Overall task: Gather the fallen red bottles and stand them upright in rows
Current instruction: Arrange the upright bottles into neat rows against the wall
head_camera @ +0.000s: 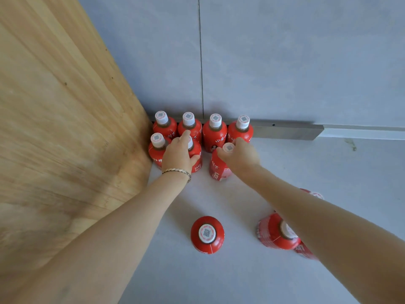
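Note:
Several red bottles with white caps stand in a back row [214, 130] against the grey wall. In front of it a second row starts with one bottle [156, 148] beside the wooden panel. My left hand [178, 153] grips the second bottle [195, 153] of that row around its shoulder. My right hand [240, 153] holds a third bottle [218, 166] by its neck, slightly tilted and apart from the others. Nearer me one bottle [207, 234] stands alone, and another bottle [277, 231] sits partly hidden under my right forearm, with more red showing behind the arm.
A wooden panel [65, 128] rises on the left, forming a corner with the grey wall [285, 62]. A metal strip [285, 131] runs along the wall's base. Pale grey floor [241, 281] spreads between the rows and the near bottles.

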`<state>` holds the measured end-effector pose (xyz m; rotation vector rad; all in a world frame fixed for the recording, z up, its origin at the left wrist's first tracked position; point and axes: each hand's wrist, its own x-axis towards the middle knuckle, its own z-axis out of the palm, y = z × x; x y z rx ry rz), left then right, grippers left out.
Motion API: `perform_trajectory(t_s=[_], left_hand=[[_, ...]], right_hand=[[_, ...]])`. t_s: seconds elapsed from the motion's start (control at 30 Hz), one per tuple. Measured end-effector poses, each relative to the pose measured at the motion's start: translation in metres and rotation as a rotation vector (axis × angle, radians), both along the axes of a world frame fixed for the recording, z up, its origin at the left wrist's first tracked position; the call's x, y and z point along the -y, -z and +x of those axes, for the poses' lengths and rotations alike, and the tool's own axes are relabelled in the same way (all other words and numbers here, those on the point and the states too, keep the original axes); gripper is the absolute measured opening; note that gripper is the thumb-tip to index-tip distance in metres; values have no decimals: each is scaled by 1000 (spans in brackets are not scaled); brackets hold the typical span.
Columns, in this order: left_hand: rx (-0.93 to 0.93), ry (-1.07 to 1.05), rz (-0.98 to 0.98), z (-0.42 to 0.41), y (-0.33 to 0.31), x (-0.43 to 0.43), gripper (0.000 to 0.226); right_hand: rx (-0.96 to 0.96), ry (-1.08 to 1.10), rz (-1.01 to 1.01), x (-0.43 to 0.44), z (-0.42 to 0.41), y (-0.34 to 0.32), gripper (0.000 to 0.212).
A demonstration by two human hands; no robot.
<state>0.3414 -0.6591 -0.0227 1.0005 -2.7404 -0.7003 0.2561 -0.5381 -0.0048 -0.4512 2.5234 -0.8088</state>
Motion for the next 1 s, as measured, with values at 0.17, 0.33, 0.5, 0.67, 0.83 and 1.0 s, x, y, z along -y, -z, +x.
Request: perform_trajectory(t_s=[0.17,0.33,0.5,0.67,0.83,1.0], left_hand=[[34,4,-9,-1,0,0,66],[31,3,-22,-1,0,0,65],[23,9,-13,1,1,0,67],[49,10,-9,1,-3,-4,68],[57,18,-17,2,-2,-4,67],[59,17,-46,3,0,-4,67]], right_hand=[[44,-49,-78,24,-4,4,33],[100,-213,-44,-7,8,-13,48],[167,-796,109,-46,66,-54,55],[54,-905,259,-59,97,-28,47],[216,-338,147,-71,66,-18,33],[52,71,42,-70,11,-14,32]])
